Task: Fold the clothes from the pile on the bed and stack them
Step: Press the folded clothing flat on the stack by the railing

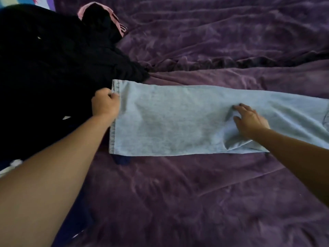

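Observation:
A pair of light blue jeans [170, 120] lies flat across the purple bed, legs stacked, hem ends to the left and the upper part running off the right edge of view. My left hand [105, 102] pinches the hem at the left end, fingers curled round the edge. My right hand [250, 121] rests on the denim near the middle, fingers spread and bunching a small fold under the palm. A pile of black clothes [53, 68] lies at the left, touching the jeans' hem.
A purple velvety blanket [195, 202] covers the bed, with a rumpled ridge [231, 61] running across behind the jeans. A pink striped garment [117, 20] pokes out at the far end of the black pile. A dark blue cloth [122, 160] shows under the jeans' lower left corner.

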The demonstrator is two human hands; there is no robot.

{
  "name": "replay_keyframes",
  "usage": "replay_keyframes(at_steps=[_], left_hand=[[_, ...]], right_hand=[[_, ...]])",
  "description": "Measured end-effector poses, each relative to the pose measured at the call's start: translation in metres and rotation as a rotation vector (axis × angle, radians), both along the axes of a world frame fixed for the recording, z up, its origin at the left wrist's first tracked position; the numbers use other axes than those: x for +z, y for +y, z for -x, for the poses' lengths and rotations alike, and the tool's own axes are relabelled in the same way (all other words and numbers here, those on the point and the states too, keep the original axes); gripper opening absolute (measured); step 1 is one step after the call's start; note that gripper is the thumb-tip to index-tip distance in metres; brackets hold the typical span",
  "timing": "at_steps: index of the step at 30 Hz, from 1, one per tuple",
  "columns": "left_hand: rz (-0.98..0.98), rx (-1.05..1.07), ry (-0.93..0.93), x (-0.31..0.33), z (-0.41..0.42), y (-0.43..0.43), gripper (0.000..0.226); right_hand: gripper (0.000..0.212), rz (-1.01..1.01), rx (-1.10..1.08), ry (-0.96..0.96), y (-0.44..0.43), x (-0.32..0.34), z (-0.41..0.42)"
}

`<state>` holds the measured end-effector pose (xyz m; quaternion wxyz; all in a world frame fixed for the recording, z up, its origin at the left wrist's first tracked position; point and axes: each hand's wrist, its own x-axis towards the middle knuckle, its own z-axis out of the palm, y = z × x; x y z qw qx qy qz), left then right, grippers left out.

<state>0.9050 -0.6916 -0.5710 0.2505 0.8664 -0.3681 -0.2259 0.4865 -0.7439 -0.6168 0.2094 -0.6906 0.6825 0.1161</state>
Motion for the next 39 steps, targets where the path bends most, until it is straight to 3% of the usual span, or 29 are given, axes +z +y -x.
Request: replay_keyframes(at_steps=[4,7,10,13,16,19,21,23,26,31,34,39], left_hand=[[-0.181,0.019,0.086,-0.033,0.01,-0.006,0.044],[-0.248,-0.161,-0.17,-0.05,0.021,0.014,0.06],[-0.246,-0.143,-0.291,-0.06,0.025,0.018,0.065],[-0.249,-0.067,-0.151,-0.063,0.026,0.014,0.066],[-0.264,0.098,0.104,-0.052,0.024,0.016,0.077],[-0.265,0.163,0.235,-0.039,0.018,0.03,0.071],[-0.206,0.124,0.23,-0.031,0.009,0.034,0.063],[-0.102,0.012,0.203,-0.026,0.001,0.034,0.061],[-0.022,-0.199,0.189,-0.017,-0.004,0.027,0.05],[-0.274,-0.261,0.63,-0.001,-0.012,0.043,0.032],[-0.436,-0.318,0.563,0.019,-0.013,0.056,0.048],[-0.258,-0.53,0.353,0.087,0.026,0.023,0.073]], right_hand=[[0.053,0.086,0.01,0.038,-0.021,-0.01,-0.004],[0.061,0.109,0.036,0.062,-0.033,-0.022,-0.001],[0.066,0.069,0.065,0.077,-0.04,-0.04,0.003],[0.068,0.012,0.073,0.091,-0.04,-0.052,0.0],[0.075,0.087,0.107,0.061,-0.031,-0.04,-0.008],[0.095,0.188,0.474,-0.068,-0.007,-0.027,-0.025],[0.109,0.143,0.689,-0.032,0.002,-0.03,-0.038],[0.116,0.083,0.757,0.044,0.003,-0.041,-0.047],[0.119,0.07,0.738,0.114,0.001,-0.058,-0.051],[0.12,0.051,0.709,0.131,0.002,-0.053,-0.053],[0.123,0.01,0.65,0.099,0.008,-0.036,-0.047],[0.122,-0.111,0.432,0.155,0.052,-0.007,0.026]])
